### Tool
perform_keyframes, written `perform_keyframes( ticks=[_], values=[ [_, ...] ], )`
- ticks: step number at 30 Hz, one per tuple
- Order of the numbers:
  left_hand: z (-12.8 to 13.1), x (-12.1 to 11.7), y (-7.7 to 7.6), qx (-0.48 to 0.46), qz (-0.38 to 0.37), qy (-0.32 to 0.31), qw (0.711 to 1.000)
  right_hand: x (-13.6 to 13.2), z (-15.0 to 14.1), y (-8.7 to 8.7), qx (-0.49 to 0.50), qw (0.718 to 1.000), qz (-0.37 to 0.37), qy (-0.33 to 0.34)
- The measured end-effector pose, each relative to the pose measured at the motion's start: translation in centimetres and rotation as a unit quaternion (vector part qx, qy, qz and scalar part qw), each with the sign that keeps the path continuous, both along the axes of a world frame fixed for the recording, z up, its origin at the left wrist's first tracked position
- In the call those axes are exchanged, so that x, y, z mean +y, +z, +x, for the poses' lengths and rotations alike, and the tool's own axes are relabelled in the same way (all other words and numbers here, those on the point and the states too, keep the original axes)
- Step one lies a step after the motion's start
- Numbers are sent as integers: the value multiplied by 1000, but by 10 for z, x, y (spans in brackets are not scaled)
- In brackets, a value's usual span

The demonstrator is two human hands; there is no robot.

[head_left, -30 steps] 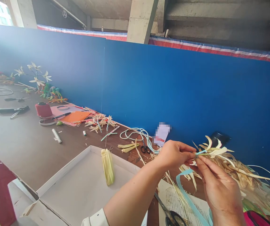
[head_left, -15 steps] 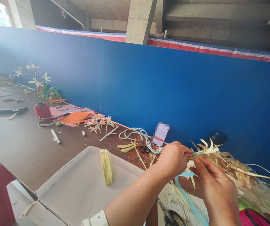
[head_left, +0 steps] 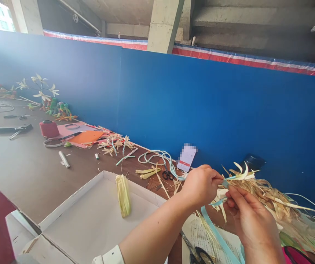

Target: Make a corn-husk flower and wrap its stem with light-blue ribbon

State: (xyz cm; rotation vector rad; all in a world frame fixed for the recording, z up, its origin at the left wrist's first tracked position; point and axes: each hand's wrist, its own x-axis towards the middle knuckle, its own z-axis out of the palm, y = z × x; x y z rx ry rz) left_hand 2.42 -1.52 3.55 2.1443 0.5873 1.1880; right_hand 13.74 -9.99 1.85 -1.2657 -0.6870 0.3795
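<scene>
My left hand (head_left: 200,187) is closed, its fingertips pinching the pale blue stem of a husk flower (head_left: 242,176) with cream, pointed petals. Close beside it, my right hand (head_left: 255,220) pinches light blue tape (head_left: 219,234). A short stretch of that tape runs between the fingertips of both hands, at the stem's base. From under the right hand the rest of the strip loops down over a printed sheet (head_left: 198,227). Black-handled scissors (head_left: 197,253) lie on the sheet below the left forearm.
A shallow white box (head_left: 74,216) holds a folded yellow-green husk (head_left: 123,196). Dried husks (head_left: 273,194) are heaped behind my right hand. A phone (head_left: 187,159) leans on the blue partition (head_left: 201,106). Small scissors (head_left: 168,175) lie beside a pale cord (head_left: 153,152). Red thread (head_left: 49,129) stands farther left.
My right fingertips have drawn slightly away from the stem, and a short piece of tape now shows between the hands. The left hand keeps its pinch. The view has shifted a little.
</scene>
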Motion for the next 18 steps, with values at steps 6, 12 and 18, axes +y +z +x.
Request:
perform_keyframes(
  ticks=[6, 12, 18],
  values=[
    [0, -2, 0, -2, 11, 9, 1000, 0, -7, 8, 138, 987, 51, 67],
    [3, -6, -2, -3, 26, 12, 1000, 9, -9, 9, 194, 973, 98, 82],
    [4, -8, -2, -8, 4, 4, 1000, 13, -12, 12, 202, 971, 117, 51]
  ],
)
